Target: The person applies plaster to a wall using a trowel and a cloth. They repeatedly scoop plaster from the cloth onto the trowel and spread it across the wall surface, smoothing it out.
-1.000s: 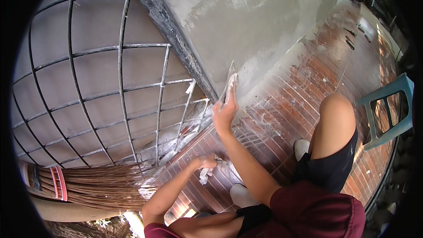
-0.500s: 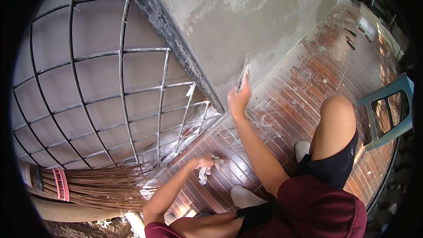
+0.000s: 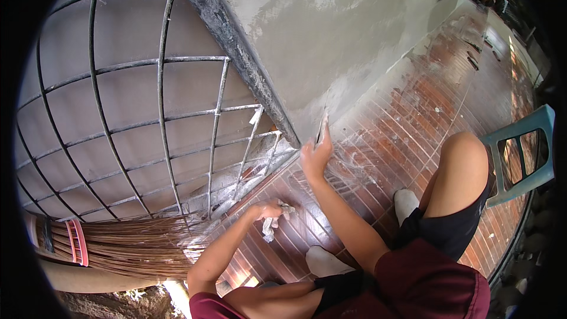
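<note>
My right hand [image 3: 316, 155] is closed around a thin flat tool that looks like a putty knife [image 3: 322, 128], seen nearly edge-on. Its tip points up at the low part of the grey, patchily coated wall [image 3: 331, 41], close to where wall meets floor; whether it touches cannot be told. Lower and to the left, my left hand [image 3: 269, 208] grips a crumpled whitish rag [image 3: 270, 227] above the brown tiled floor [image 3: 307, 215]. White smears show on the fingers of both hands.
A metal grille [image 3: 162, 74] and a dark, stained post [image 3: 236, 41] stand on the left. Below the grille lies a stick broom [image 3: 136, 245] with a pink band. A blue-green plastic stool [image 3: 522, 156] stands at right. White dust and dark scraps [image 3: 472, 62] lie on the floor.
My right hand has moved down the wall with the putty knife, toward the floor. The left hand with the rag has shifted slightly left and up.
</note>
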### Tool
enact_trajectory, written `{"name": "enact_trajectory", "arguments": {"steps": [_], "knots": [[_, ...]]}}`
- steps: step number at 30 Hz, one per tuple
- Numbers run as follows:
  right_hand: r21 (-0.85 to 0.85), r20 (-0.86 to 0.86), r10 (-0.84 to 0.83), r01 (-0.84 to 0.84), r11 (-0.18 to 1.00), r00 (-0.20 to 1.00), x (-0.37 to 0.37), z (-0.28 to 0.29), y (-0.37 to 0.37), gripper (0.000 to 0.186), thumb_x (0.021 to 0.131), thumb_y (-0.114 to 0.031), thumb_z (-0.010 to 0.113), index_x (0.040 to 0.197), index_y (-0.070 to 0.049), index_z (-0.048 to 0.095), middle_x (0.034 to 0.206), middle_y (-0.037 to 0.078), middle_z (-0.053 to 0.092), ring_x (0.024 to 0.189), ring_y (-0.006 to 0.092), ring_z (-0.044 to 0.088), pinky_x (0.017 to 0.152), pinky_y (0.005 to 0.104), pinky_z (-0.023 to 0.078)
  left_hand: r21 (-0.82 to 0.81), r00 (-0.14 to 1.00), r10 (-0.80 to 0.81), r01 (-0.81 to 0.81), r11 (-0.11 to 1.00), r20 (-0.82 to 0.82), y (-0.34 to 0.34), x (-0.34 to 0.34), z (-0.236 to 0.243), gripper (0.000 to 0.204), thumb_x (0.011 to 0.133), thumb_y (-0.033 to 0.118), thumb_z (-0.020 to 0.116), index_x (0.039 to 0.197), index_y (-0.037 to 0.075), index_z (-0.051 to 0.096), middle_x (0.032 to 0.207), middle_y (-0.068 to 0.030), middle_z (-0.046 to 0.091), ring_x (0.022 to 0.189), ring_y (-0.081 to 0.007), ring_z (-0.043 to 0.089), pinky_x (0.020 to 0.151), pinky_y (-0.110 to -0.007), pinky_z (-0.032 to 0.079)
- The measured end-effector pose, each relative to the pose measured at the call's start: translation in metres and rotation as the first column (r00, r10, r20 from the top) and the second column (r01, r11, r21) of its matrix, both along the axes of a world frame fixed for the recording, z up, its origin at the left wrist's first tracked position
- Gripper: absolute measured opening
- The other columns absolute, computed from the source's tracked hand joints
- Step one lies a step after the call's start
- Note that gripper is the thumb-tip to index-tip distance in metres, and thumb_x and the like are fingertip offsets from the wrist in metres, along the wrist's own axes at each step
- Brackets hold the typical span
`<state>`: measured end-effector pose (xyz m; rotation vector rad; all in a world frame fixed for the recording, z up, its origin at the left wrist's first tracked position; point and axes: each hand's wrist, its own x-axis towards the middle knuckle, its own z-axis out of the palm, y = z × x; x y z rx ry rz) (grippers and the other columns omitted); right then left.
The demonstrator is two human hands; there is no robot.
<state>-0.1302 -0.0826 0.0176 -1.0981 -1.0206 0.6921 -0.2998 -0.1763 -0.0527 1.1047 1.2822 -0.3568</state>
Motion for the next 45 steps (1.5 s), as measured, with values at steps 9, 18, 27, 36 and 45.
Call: {"name": "enact_trajectory", "arguments": {"steps": [9, 18, 27, 36, 45], "knots": [[0.193, 0.294, -0.03, -0.028, 0.981, 0.955, -0.081, 0.012, 0.007, 0.065, 0.065, 0.015, 0.05, 0.129, 0.014, 0.043, 0.145, 0.033, 0.03, 0.138, 0.0448, 0.025, 0.113, 0.0419, 0.027, -0.018, 0.995, 0.1, -0.1, 0.995, -0.008, -0.009, 0.001, 0.004, 0.035, 0.09, 0.013, 0.05, 0.123, 0.002, 0.059, 0.112, -0.0131, 0.063, 0.077, -0.0211, 0.061, 0.059, -0.034, 0.055], [0.063, 0.2, 0.035, -0.048, 0.997, 0.979, -0.009, -0.001, -0.03, 0.073, 0.063, 0.019, 0.049, 0.135, 0.007, 0.044, 0.145, 0.024, 0.037, 0.138, 0.0395, 0.03, 0.111, 0.0422, 0.032, 0.103, 0.998, -0.012, 0.018, 0.995, -0.058, 0.002, 0.004, 0.014, 0.04, 0.085, 0.013, 0.05, 0.123, 0.012, 0.063, 0.109, -0.0126, 0.065, 0.071, -0.022, 0.065, 0.062, -0.036, 0.056], [0.27, 0.431, -0.009, -0.12, 0.955, 0.902, -0.048, -0.007, 0.014, 0.064, 0.061, 0.018, 0.05, 0.124, 0.012, 0.05, 0.14, 0.029, 0.04, 0.138, 0.0421, 0.028, 0.113, 0.0466, 0.026, -0.051, 0.999, -0.007, 0.005, 0.999, -0.041, -0.007, 0.006, 0.018, 0.038, 0.097, 0.031, 0.048, 0.132, 0.016, 0.056, 0.118, -0.0111, 0.063, 0.067, -0.0234, 0.065, 0.055, -0.034, 0.058], [0.151, 0.2, 0.076, -0.107, 0.983, 0.977, -0.017, -0.018, -0.036, 0.073, 0.065, 0.016, 0.045, 0.138, 0.007, 0.039, 0.146, 0.026, 0.035, 0.138, 0.0414, 0.029, 0.112, 0.0415, 0.029, 0.003, 0.997, 0.074, -0.074, 0.997, -0.017, 0.001, 0.001, 0.013, 0.036, 0.091, 0.017, 0.052, 0.126, 0.011, 0.061, 0.11, -0.0096, 0.066, 0.068, -0.0222, 0.065, 0.059, -0.035, 0.056], [-0.094, -0.083, -0.072, 0.064, 0.993, 0.994, -0.015, -0.005, 0.085, 0.064, 0.067, 0.008, 0.05, 0.131, 0.013, 0.043, 0.142, 0.03, 0.038, 0.135, 0.0398, 0.034, 0.113, 0.0379, 0.028, -0.051, 0.999, 0.049, -0.048, 0.998, 0.014, -0.01, 0.007, 0.04, 0.039, 0.095, 0.024, 0.046, 0.132, 0.015, 0.056, 0.121, -0.0132, 0.061, 0.078, -0.0239, 0.062, 0.062, -0.034, 0.058]]}}
